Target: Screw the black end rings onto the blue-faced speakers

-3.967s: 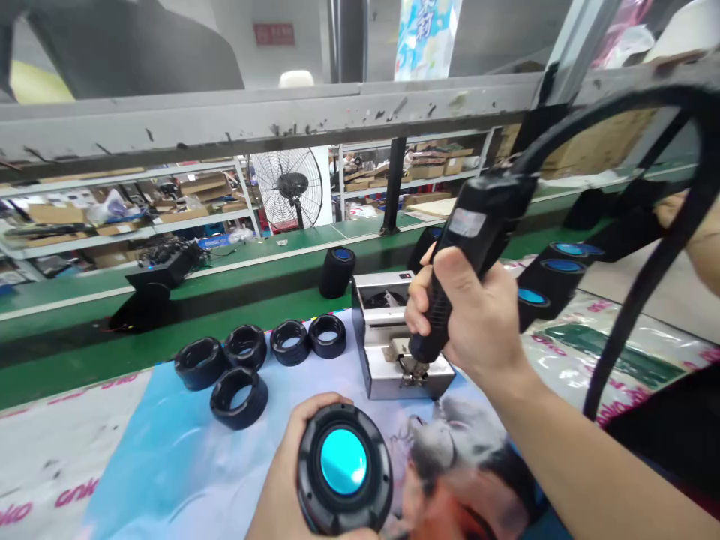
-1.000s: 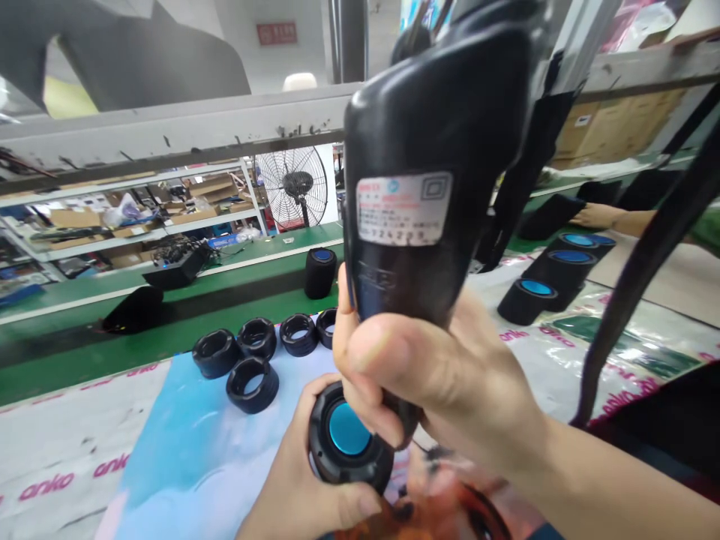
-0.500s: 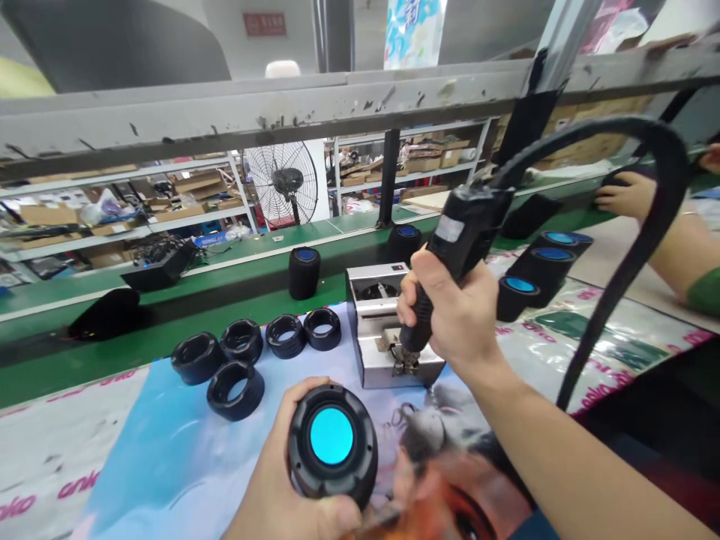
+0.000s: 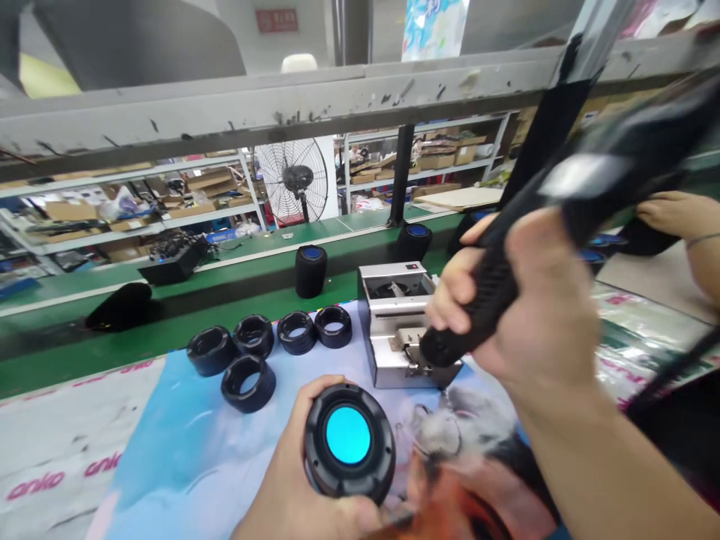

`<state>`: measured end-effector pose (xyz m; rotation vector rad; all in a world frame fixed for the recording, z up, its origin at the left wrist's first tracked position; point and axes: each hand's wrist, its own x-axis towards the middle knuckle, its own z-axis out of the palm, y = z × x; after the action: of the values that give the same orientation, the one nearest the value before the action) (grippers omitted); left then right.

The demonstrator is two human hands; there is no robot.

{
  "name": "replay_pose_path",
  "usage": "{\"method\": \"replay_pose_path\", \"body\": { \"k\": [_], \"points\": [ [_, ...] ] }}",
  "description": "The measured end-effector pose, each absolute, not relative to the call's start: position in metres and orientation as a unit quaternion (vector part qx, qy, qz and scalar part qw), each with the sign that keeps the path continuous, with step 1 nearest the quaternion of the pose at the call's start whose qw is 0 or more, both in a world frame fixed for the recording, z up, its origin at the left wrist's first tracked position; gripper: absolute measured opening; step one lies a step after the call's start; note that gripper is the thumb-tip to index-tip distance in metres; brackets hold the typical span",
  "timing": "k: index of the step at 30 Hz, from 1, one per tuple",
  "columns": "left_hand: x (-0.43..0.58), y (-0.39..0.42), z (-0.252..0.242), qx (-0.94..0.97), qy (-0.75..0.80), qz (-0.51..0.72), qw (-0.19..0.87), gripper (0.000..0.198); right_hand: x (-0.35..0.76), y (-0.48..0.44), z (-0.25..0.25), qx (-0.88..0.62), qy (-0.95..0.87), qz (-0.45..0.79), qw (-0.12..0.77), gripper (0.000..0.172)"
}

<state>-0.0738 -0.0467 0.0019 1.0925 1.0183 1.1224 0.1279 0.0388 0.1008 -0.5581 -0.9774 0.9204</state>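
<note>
My left hand (image 4: 298, 472) is closed around a round black speaker (image 4: 376, 435), its bright blue disc facing up. Small dark holes dot the black rim around the disc. My right hand (image 4: 523, 300) grips a black electric screwdriver (image 4: 478, 307), smeared by motion at its upper end. The screwdriver's lower tip is at the front of a silver screw feeder (image 4: 388, 373), in front of its metal outlet; whether they touch I cannot tell. Left of the feeder, several black rings (image 4: 248, 384) lie on the printed mat (image 4: 169, 427).
Black cylinders with blue tops, one beside the feeder (image 4: 311, 271), stand on the green conveyor belt (image 4: 270, 289). A dark cloth-like piece (image 4: 119, 306) lies further left. At right a co-worker's hand (image 4: 672, 214) touches a black object. A grey beam (image 4: 225, 112) crosses overhead.
My right hand and the screwdriver have come closer to the camera and tilted more, with the tip still at the feeder. The whole view has shifted slightly. My left hand keeps the speaker.
</note>
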Motion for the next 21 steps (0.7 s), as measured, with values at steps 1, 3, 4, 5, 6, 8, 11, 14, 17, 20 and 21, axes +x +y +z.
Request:
{"method": "replay_pose_path", "body": {
  "k": [1, 3, 4, 5, 6, 8, 11, 14, 17, 20, 21],
  "points": [
    [-0.074, -0.046, 0.002, 0.473, 0.432, 0.483, 0.597, 0.109, 0.122, 0.031, 0.113, -0.237, -0.446, 0.421, 0.754, 0.058],
    [-0.075, -0.044, 0.000, 0.482, 0.409, 0.483, 0.606, 0.107, 0.108, 0.017, 0.132, -0.198, -0.482, 0.453, 0.723, 0.052],
    [-0.076, -0.043, -0.002, 0.490, 0.394, 0.480, 0.612, 0.106, 0.101, 0.011, 0.139, -0.192, -0.504, 0.462, 0.704, 0.050],
    [-0.077, -0.041, -0.003, 0.498, 0.381, 0.477, 0.616, 0.106, 0.095, 0.006, 0.144, -0.191, -0.527, 0.466, 0.684, 0.049],
    [-0.077, -0.040, -0.004, 0.508, 0.370, 0.474, 0.617, 0.106, 0.088, 0.003, 0.146, -0.194, -0.546, 0.465, 0.669, 0.050],
    [-0.078, -0.037, -0.004, 0.521, 0.361, 0.473, 0.612, 0.105, 0.077, 0.001, 0.148, -0.201, -0.570, 0.462, 0.649, 0.054],
    [-0.078, -0.037, -0.002, 0.520, 0.363, 0.480, 0.606, 0.098, 0.064, 0.001, 0.148, -0.189, -0.586, 0.479, 0.626, 0.060],
    [-0.077, -0.038, 0.002, 0.518, 0.332, 0.476, 0.628, 0.090, 0.056, -0.002, 0.147, -0.171, -0.589, 0.515, 0.599, 0.064],
    [-0.077, -0.039, 0.007, 0.518, 0.296, 0.473, 0.648, 0.085, 0.053, -0.009, 0.144, -0.169, -0.584, 0.578, 0.544, 0.067],
    [-0.077, -0.037, 0.014, 0.519, 0.293, 0.493, 0.634, 0.085, 0.053, -0.012, 0.138, -0.193, -0.567, 0.649, 0.469, 0.076],
    [-0.076, -0.036, 0.016, 0.520, 0.292, 0.498, 0.630, 0.087, 0.053, -0.012, 0.135, -0.199, -0.554, 0.664, 0.460, 0.077]
  ]
}}
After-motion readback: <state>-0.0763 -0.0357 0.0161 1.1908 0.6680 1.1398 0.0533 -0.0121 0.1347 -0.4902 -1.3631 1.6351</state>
